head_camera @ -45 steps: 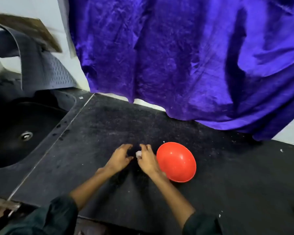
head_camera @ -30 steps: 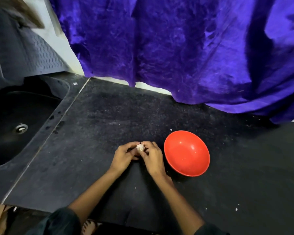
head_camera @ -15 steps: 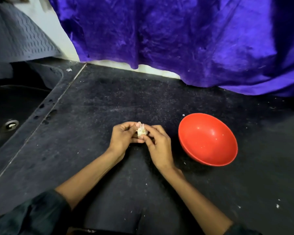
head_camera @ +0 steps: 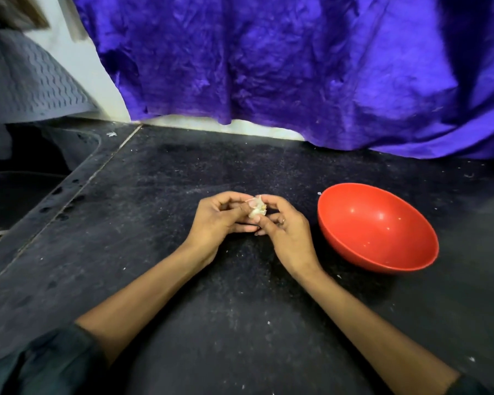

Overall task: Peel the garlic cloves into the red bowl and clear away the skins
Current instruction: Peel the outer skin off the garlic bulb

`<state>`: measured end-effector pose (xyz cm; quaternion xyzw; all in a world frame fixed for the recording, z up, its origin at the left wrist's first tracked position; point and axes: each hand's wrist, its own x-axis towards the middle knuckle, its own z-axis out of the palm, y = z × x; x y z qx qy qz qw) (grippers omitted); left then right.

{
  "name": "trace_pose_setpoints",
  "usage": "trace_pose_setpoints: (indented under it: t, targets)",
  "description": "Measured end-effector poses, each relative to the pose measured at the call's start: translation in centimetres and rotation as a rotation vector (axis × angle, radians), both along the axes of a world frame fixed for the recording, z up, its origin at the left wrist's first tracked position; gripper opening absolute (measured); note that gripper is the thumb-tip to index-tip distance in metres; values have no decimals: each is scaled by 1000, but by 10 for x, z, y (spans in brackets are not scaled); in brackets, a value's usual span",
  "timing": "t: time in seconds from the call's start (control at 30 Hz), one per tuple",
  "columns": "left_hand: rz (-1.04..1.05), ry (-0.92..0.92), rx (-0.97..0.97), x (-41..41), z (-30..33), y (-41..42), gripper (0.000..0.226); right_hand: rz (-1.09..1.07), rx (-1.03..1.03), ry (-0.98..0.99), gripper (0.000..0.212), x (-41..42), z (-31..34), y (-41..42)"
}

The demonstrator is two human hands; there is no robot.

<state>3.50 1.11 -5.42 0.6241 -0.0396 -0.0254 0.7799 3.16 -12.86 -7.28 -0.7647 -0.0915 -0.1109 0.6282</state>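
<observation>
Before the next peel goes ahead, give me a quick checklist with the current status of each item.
1. Garlic held by both hands: ok, left hand and right hand pinch it above the counter.
2. Red bowl within reach: ok, just right of the right hand.
3. Bowl upright: ok.
4. Peeled cloves in bowl: not ok, only tiny specks.
5. Skin fully off: cannot tell; fingers cover part of it.
6. Counter free of scraps: not ok, small white flecks lie about.

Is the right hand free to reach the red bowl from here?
Probably yes: the red bowl sits just beside the right hand, nothing between them, though its fingers pinch the garlic.
</observation>
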Motion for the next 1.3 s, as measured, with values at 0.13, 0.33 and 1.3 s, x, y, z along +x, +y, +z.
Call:
trace_pose_setpoints:
  t: [0.13,0.33,1.3]
  targets:
    - [40,-64,28,-4,0,-4,9,32,60,36,31,-3,0,-4]
    - [135,-123,92,-6,-8,-8,6,70,56,26,30,-8,5,-6]
    - [192,-56,248,11,-11,3,21,173,164,86,31,-3,7,-10]
